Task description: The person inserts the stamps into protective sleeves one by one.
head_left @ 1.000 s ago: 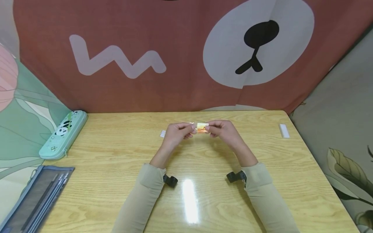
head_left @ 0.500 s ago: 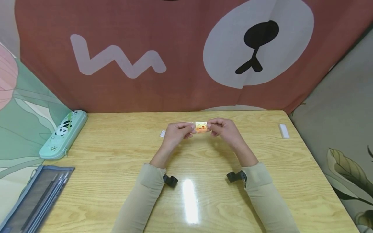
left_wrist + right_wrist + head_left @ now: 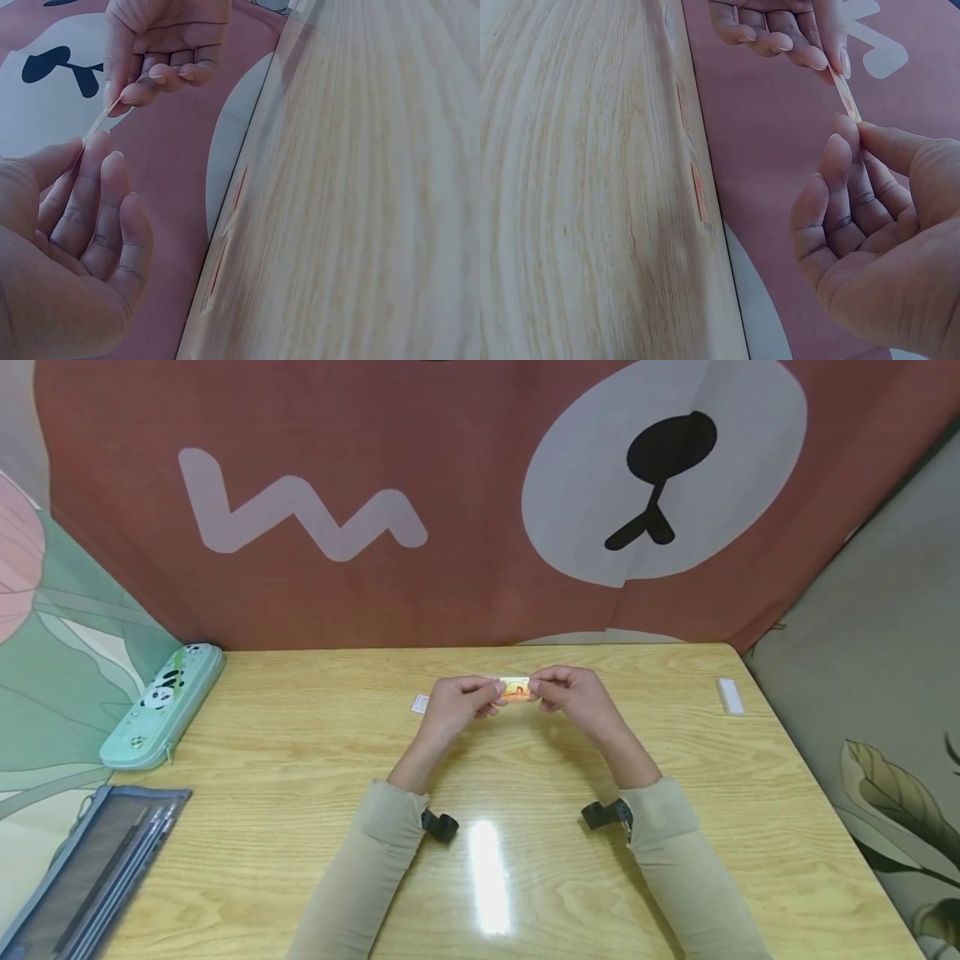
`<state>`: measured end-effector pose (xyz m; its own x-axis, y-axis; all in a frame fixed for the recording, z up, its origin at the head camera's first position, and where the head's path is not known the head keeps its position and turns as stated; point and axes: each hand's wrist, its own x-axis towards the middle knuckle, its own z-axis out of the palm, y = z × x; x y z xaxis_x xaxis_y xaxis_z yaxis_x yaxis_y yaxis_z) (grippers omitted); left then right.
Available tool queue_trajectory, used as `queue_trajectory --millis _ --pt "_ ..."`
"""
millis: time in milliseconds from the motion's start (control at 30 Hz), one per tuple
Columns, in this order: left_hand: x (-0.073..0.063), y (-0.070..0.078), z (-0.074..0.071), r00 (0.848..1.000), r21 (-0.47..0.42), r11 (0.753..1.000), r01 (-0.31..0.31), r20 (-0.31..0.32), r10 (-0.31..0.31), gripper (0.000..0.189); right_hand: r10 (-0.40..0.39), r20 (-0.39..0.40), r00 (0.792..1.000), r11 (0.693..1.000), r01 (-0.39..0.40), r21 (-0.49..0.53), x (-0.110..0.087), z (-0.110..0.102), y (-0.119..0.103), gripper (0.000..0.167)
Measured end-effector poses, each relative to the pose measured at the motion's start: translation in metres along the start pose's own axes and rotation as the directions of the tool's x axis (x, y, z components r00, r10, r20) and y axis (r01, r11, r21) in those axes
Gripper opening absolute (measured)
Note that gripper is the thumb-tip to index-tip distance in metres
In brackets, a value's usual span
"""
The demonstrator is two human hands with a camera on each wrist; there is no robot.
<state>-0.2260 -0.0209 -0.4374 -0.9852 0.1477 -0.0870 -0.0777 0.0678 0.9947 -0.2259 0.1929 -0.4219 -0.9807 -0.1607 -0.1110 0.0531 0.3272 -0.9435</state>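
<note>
A small, thin card printed in orange and white point(image 3: 515, 689) is held above the far part of the table. My left hand point(image 3: 457, 706) pinches its left end between thumb and fingers. Its right end is pinched the same way by my right hand point(image 3: 573, 697). Seen nearly edge-on in the left wrist view, the card point(image 3: 97, 124) spans the gap between both hands. From the right wrist, the card point(image 3: 847, 97) also looks flat and narrow. Behind my left hand lies a small white printed piece point(image 3: 420, 703), partly covered.
Flat pieces with orange strips point(image 3: 699, 193) lie near the table's far edge in the wrist views. A white block point(image 3: 731, 697) sits at the far right. On the left are a mint panda pencil case point(image 3: 165, 706) and a mesh pouch point(image 3: 105, 868) with long thin items.
The card's printed face came into fuller view between the fingers, then the card and right hand shifted slightly left. My left hand has barely moved.
</note>
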Motion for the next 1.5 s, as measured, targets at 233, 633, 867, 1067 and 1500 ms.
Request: queue_trajectory --millis 233,633,867,1067,1500 --pt "0.000 0.000 0.001 1.000 0.013 1.000 -0.002 -0.010 0.002 0.019 -0.004 0.000 1.000 1.000 0.004 -0.007 0.001 0.001 0.002 0.028" --pt "-0.002 -0.002 0.002 1.000 0.038 0.999 0.020 -0.008 -0.019 0.019 0.004 0.011 1.000 1.000 -0.004 0.005 -0.001 0.005 -0.001 0.028" --pt "-0.003 -0.005 -0.001 0.995 0.201 0.975 -0.099 0.027 0.095 0.037 -0.005 0.026 1.000 1.000 0.005 -0.004 -0.002 0.000 0.000 0.028" --pt "-0.005 -0.003 -0.005 0.938 0.543 0.767 -0.342 0.154 0.309 0.060 0.000 0.048 0.999 1.000 0.001 -0.014 -0.003 -0.008 0.002 0.028" --pt "-0.008 0.005 -0.004 0.928 0.610 0.701 -0.369 0.201 0.313 0.044 -0.010 0.078 0.997 1.000 0.010 0.004 -0.003 -0.011 0.002 0.029"
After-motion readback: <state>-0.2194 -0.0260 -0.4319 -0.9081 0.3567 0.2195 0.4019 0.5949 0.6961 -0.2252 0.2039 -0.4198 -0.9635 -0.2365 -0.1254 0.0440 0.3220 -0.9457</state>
